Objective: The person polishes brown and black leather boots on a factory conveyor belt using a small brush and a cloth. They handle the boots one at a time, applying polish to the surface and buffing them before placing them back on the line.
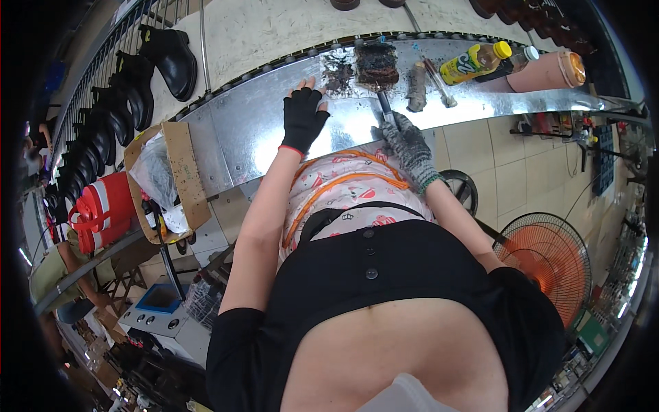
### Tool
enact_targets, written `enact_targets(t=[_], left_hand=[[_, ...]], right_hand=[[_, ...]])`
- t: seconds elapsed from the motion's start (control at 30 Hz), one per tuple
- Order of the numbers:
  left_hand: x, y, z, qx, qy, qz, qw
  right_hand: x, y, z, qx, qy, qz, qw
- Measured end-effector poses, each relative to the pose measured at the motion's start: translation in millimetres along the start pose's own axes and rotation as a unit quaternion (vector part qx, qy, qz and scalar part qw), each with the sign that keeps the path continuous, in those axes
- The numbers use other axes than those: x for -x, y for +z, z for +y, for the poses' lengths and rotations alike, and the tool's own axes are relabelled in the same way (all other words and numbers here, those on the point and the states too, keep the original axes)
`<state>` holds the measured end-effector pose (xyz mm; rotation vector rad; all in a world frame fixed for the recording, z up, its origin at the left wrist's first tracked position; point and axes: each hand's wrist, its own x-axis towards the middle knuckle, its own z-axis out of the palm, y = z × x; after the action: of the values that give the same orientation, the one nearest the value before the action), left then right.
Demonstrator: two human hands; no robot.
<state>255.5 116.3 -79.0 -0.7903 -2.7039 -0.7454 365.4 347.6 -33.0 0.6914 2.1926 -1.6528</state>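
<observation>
My left hand [303, 121], in a black fingerless glove, lies on the metal bench with its fingers stretched out. Its fingertips are close to a pale sheet smeared with black stains [338, 74]. A grey knitted glove covers my right hand [409, 147], whose fingers are closed around a slim dark-handled tool [386, 106]. The tool points away from me, its far end at the near edge of a dark, crusted square block [377, 64]. I cannot make out what kind of tip it has. Just right of the block lies a grimy, cloth-like roll [417, 87].
A thin brush-like stick [439, 84], a yellow-capped bottle [473, 63] and a pink cup [547, 72] stand or lie along the bench's right side. Black boots [169, 62] line the conveyor at left. A cardboard box [184, 180] adjoins the bench; an orange fan [542, 264] is at right.
</observation>
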Motion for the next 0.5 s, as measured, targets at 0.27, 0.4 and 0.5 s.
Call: enact_targets(t=[0.27, 0.4, 0.5], left_hand=[[7.6, -1.5, 7.0, -0.021, -0.002, -0.003, 1.000], [15.4, -10.5, 13.9, -0.005, 0.004, -0.002, 1.000], [14.7, -12.3, 16.7, -0.001, 0.008, 0.003, 1.000]], right_hand=[[-12.0, 19.5, 7.6, 0.037, -0.018, -0.042, 0.998], [1.9, 20.1, -10.4, -0.066, 0.012, -0.023, 0.997], [-0.4, 20.1, -12.0, -0.049, 0.021, -0.024, 0.998]])
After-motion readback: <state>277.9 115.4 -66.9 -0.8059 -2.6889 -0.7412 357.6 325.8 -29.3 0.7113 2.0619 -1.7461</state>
